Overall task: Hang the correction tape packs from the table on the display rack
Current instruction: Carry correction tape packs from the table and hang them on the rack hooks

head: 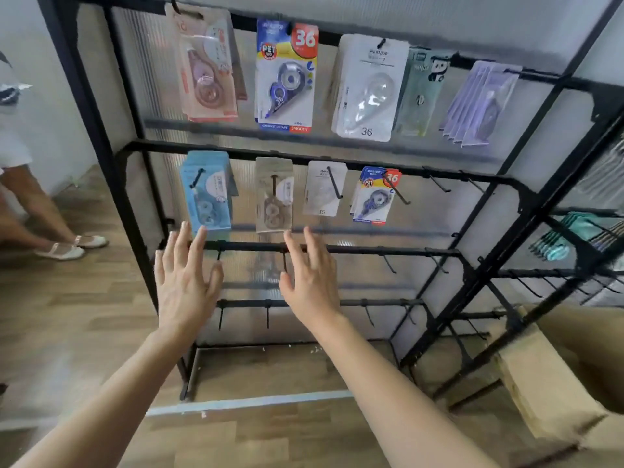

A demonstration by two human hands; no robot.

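Black display rack (pixel 371 250) fills most of the view, ribbed clear panel behind its rails. Wood-look floor (pixel 67 315) under it. Cardboard box (pixel 540 383) at btm right, second rack (pixel 574 271) behind it w/ teal items hanging. Another person's legs (pixel 30 204) at far left, pale shoes (pixel 60 251).

Correction tape packs already hang on the top 2 rails.
- Top rail, L to R: pink pack (pixel 207 69), blue/red "36" pack (pixel 287 76), white pack (pixel 369 89), green panda pack (pixel 422 92), purple packs (pixel 479 106) fanned out.
- 2nd rail, L to R: blue packs (pixel 206 194), brown pack (pixel 273 197), small white pack (pixel 322 190), small "36" packs (pixel 374 197). Hooks (pixel 437 184) stick out further right.

Both hands are up in front of the 3rd rail, backs to camera. L hand (pixel 184 282): fingers straight and spread, holding nothing, tips at the btm edge of the blue packs; contact unclear. R hand (pixel 309 282): also flat and spread, holding nothing, tips just below the brown pack.
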